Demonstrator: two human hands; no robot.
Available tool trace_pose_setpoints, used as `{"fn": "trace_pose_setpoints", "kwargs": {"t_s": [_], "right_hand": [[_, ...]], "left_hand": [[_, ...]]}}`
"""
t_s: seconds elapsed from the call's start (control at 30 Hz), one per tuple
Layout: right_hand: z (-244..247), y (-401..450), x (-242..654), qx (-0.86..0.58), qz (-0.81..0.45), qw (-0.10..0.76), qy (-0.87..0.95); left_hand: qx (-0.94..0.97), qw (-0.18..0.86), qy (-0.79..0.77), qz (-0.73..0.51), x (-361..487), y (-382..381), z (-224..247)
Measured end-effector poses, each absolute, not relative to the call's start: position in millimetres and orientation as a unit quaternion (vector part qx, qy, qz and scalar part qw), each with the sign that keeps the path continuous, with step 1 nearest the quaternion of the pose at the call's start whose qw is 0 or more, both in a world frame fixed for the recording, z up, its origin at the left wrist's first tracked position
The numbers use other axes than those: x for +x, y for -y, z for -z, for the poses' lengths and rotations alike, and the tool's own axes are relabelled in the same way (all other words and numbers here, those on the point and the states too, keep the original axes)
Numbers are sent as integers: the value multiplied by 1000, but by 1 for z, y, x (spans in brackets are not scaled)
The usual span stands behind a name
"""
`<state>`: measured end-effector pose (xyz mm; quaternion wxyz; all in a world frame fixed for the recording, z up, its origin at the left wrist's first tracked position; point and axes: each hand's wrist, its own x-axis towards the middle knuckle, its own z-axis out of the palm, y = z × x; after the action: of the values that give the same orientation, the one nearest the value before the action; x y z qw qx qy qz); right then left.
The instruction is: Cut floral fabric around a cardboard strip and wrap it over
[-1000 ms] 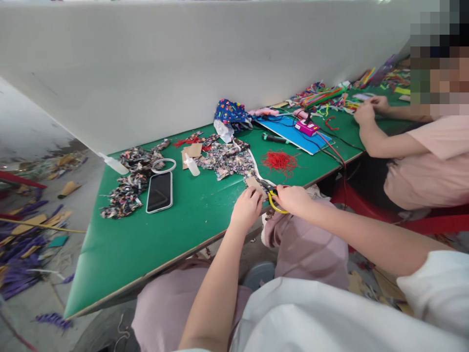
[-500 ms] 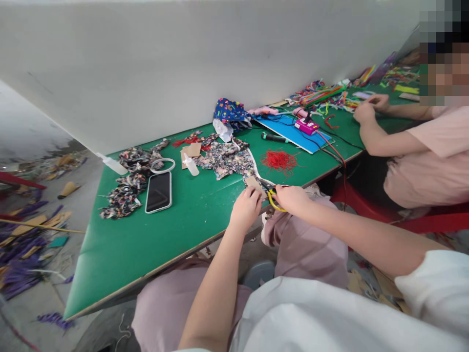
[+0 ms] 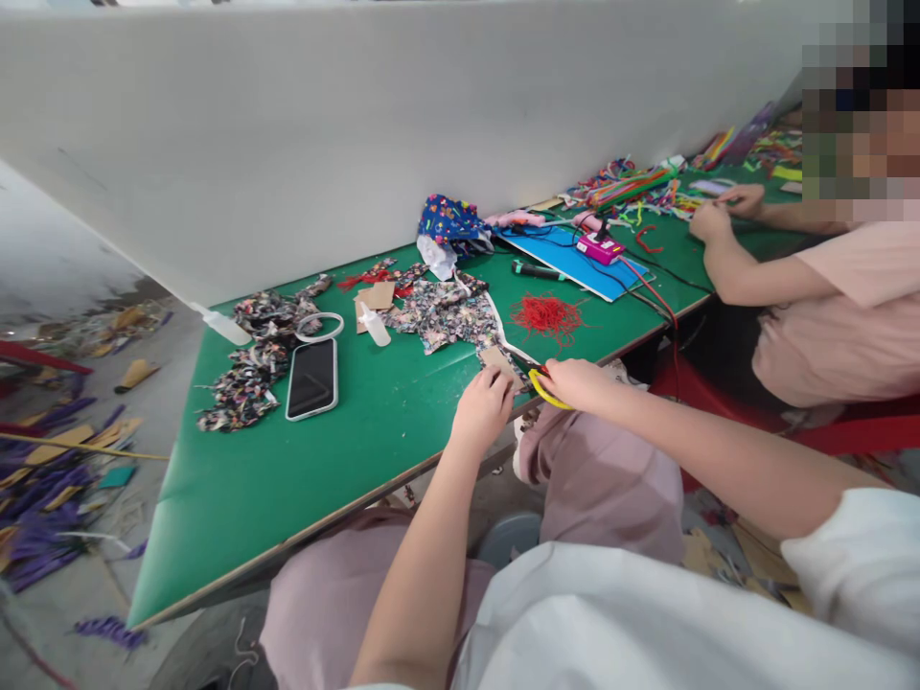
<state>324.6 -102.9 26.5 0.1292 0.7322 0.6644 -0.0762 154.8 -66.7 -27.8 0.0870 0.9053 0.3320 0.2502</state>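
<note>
My left hand (image 3: 485, 400) is closed on a small tan cardboard piece (image 3: 497, 360) near the table's front edge, its fingertips pressed at the card's lower side. Patterned floral fabric (image 3: 449, 311) lies behind the card, and a bit of it shows under the card. My right hand (image 3: 579, 385) grips yellow-handled scissors (image 3: 550, 391), whose dark blades point left toward the card and fabric. A white strip (image 3: 501, 324) runs along the fabric's right edge down to the blades. The exact spot where the blades meet the cloth is too small to make out.
On the green table (image 3: 345, 460) lie a phone (image 3: 313, 379), gathered fabric strips (image 3: 248, 383), a glue bottle (image 3: 375, 326), red strings (image 3: 547, 318), a cutter (image 3: 538, 271) and a blue board (image 3: 575, 259). A co-worker's hands (image 3: 723, 216) are at the right.
The scissors and my right hand have shifted slightly right, and the blades look more closed. My left hand and the card stay in place.
</note>
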Motion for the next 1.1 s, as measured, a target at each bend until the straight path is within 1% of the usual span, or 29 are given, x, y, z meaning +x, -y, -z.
{"fn": "trace_pose_setpoints", "kwargs": {"t_s": [0.37, 0.83, 1.1], "right_hand": [[-40, 105, 326, 732, 145, 146, -650], [-37, 89, 320, 734, 175, 121, -645], [-44, 88, 317, 732, 224, 121, -632]], "left_hand": [[904, 90, -333, -251, 155, 68, 27], [904, 90, -336, -249, 155, 67, 28], [905, 89, -335, -248, 155, 68, 27]]}}
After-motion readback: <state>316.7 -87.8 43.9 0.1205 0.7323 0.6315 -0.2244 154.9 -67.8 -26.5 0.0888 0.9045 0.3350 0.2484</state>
